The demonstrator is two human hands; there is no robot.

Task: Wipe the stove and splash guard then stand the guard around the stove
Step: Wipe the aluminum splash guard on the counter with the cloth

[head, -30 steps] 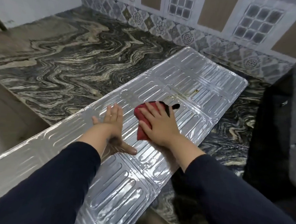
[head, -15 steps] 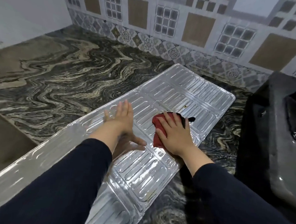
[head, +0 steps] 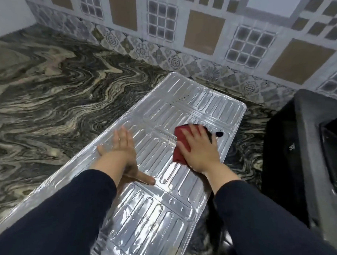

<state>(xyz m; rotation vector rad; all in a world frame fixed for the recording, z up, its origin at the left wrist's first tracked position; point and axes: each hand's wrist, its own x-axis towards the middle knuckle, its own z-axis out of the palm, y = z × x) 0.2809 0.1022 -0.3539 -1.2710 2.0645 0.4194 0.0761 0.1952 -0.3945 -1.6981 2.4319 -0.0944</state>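
Observation:
The silver ribbed splash guard (head: pixel 204 102) lies flat on the marble counter, running from lower left to upper right. My right hand (head: pixel 199 149) presses flat on a red cloth (head: pixel 180 136) on the guard's far panel, near its right edge. My left hand (head: pixel 123 150) rests flat on the guard's middle, fingers together, thumb spread out, holding nothing. The dark stove (head: pixel 310 155) stands at the right, partly out of frame.
The dark swirled marble counter (head: pixel 56 100) stretches left and behind the guard. A patterned tiled wall (head: pixel 188 40) rises at the back. A narrow strip of counter separates the guard from the stove.
My right hand has slid the red cloth farther along the guard toward its far end. My left hand stays flat on the guard. The view has tilted up toward the wall.

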